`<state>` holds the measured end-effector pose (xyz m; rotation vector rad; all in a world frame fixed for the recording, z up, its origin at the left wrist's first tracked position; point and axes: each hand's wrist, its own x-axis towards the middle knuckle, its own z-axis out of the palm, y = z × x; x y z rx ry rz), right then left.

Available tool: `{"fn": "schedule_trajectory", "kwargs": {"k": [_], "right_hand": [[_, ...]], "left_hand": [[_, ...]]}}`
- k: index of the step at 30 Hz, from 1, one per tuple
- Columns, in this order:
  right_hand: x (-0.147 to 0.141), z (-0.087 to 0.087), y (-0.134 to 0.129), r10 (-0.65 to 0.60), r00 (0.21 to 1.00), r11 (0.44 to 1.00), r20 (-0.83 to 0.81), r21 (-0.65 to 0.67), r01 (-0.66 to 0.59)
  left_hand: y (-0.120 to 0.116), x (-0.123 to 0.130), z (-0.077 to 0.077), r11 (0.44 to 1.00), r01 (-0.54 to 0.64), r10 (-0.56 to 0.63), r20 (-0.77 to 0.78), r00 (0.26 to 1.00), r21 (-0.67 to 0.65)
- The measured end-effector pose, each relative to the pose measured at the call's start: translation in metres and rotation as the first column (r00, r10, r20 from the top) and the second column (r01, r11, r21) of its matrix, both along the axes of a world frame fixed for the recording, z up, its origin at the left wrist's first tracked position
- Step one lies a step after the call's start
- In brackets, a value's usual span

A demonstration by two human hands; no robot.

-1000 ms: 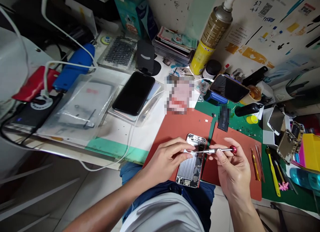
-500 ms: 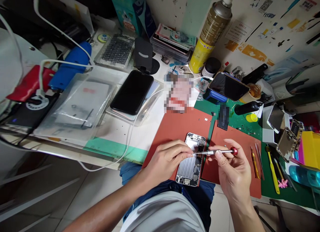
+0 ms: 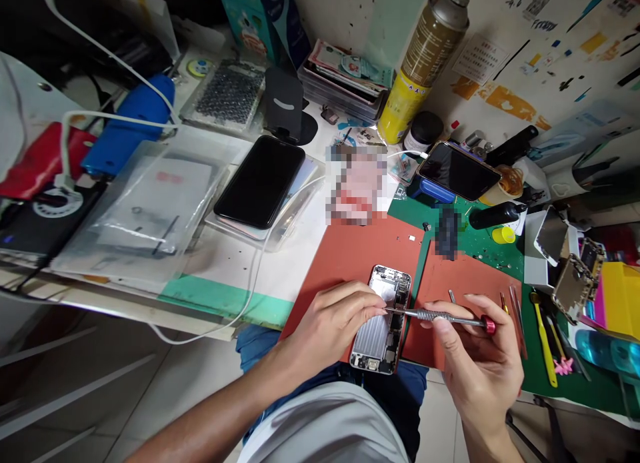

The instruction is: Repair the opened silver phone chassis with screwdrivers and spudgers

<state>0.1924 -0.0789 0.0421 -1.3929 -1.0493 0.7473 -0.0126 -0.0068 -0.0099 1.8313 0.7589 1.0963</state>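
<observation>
An opened phone housing (image 3: 373,343) lies on the red mat at its front edge, its long silver bay and small parts along the right side showing. My left hand (image 3: 335,323) rests over its left side, thumb and fingertips pinched together at the screwdriver's tip. Whatever sits between those fingertips is too small to make out. In my right hand (image 3: 475,363) is a slim metal screwdriver (image 3: 443,315) with a red end cap, held nearly level and pointing left across the housing. A short silver tip (image 3: 451,295) shows just above the right fingers; its other end is hidden.
A black phone (image 3: 261,181) lies on the left, with a white cable beside it. Another phone (image 3: 459,170) leans on a blue stand at the back. A spray can (image 3: 425,63) stands by the wall. At right are a yellow-handled brush (image 3: 545,343) and phone frames (image 3: 575,283).
My right hand has shifted right and slightly toward me, and the screwdriver's red end has dropped with it. My left hand keeps its pinch at the tip.
</observation>
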Motion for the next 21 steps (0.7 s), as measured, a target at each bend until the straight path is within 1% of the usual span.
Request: {"fn": "schedule_trajectory", "kwargs": {"k": [5, 9, 15, 21], "right_hand": [[0.0006, 0.0007, 0.0011, 0.016, 0.999, 0.999, 0.031, 0.040, -0.018], [-0.0008, 0.0004, 0.0004, 0.028, 0.997, 0.999, 0.070, 0.044, -0.031], [-0.0026, 0.0009, -0.0028, 0.020, 0.979, 0.992, 0.203, 0.115, -0.045], [-0.0026, -0.0011, -0.0064, 0.026, 0.935, 0.975, 0.354, 0.196, -0.102]], "left_hand": [[0.0002, -0.0001, -0.0010, 1.000, 0.004, -0.004, -0.005, 1.000, 0.006], [0.0006, -0.0005, -0.0007, 1.000, 0.008, -0.008, -0.014, 1.000, 0.006], [0.0003, -0.0005, 0.0004, 1.000, 0.009, -0.008, -0.039, 0.999, 0.013], [0.0001, 0.0005, 0.0025, 0.999, -0.016, 0.018, -0.072, 0.997, 0.029]]}}
